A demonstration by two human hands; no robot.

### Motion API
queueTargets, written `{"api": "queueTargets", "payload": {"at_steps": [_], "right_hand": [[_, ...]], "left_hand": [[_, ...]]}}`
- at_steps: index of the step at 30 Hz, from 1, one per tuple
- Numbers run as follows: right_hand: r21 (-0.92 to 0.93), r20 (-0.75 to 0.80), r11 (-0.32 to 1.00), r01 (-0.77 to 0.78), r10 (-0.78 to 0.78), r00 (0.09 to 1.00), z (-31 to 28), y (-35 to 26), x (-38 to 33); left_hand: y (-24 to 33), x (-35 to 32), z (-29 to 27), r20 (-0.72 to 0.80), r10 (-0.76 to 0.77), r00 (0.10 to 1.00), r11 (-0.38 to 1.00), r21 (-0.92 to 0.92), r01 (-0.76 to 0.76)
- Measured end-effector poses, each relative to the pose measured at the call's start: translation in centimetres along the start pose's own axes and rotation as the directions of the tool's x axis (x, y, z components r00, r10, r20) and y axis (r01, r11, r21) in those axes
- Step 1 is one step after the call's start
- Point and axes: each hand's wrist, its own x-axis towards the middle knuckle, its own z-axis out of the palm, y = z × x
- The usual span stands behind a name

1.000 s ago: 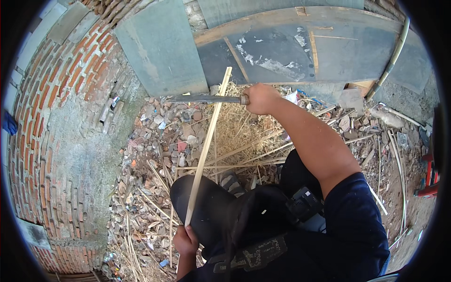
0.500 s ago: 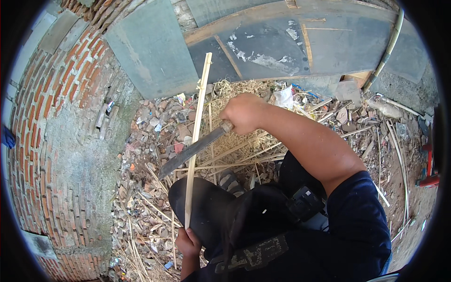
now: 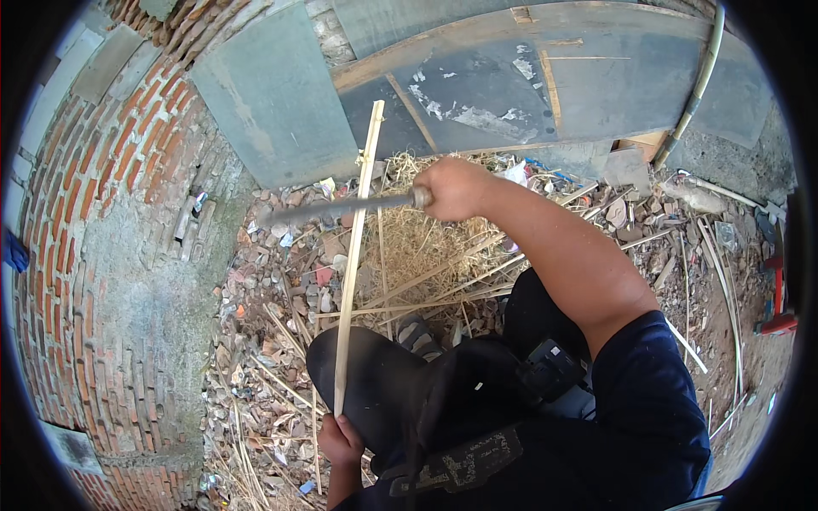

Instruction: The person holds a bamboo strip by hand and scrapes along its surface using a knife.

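Note:
A long pale bamboo strip (image 3: 350,285) rises from beside my left knee toward the panels at the back. My left hand (image 3: 340,440) is closed around its near end. My right hand (image 3: 458,189) grips the handle of a machete (image 3: 375,203), whose blade points left and lies across the upper part of the strip. The blade's tip is smeared by motion. Just above the blade, small slivers stick out from the strip near a joint. Pale shavings (image 3: 426,247) are heaped on the ground beyond my knees.
A worn brick wall (image 3: 111,281) stands on the left, and grey panels (image 3: 477,94) close off the back. Rubble (image 3: 256,349) and loose bamboo strips (image 3: 724,289) cover the ground. A bamboo pole (image 3: 694,94) leans at the back right; something red (image 3: 777,324) stands at the right edge.
My right hand has moved slightly away and right, and the machete blade has swung from slanting down-left to nearly level, farther up the strip. My left hand and the strip have hardly moved.

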Motion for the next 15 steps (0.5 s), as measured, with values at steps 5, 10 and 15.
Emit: {"api": "queueTargets", "payload": {"at_steps": [5,10,15], "right_hand": [[-0.243,0.208,0.96,0.14,-0.089,0.974,1.3,-2.5,-0.7],[-0.271,0.138,0.96,0.066,-0.029,0.99,0.4,-2.6,0.6],[0.021,-0.186,0.965,-0.262,0.261,0.947,1.3,5.2,1.3]], "left_hand": [[0.4,0.2,-0.2,0.004,-0.02,1.0,1.0,-0.005,0.02],[-0.2,-0.1,0.4,-0.045,0.004,0.999,1.0,0.018,-0.004],[0.5,0.7,-0.3,-0.011,-0.016,1.0,0.999,0.036,0.017]]}}
